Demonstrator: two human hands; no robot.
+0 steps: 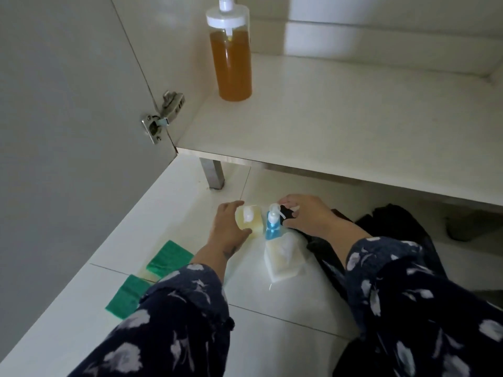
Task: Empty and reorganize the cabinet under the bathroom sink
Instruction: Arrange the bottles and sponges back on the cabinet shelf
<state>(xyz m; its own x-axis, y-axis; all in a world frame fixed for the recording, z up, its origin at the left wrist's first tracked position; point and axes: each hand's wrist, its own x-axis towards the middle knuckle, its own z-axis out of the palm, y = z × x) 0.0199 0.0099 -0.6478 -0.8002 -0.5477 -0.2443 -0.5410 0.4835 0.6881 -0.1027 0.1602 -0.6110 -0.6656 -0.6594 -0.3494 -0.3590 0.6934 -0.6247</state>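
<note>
On white floor tiles before cabinet: left hand (227, 227) cups pale yellow squat pump bottle (249, 220); right hand (304, 213) grips black object (289, 213) — blue upright pump bottle (273, 227) stands between hands, touching-close to both.

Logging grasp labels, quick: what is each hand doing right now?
Left hand: grips the yellow bottle.
Right hand: fingers curled on a black object beside the blue bottle.
</note>
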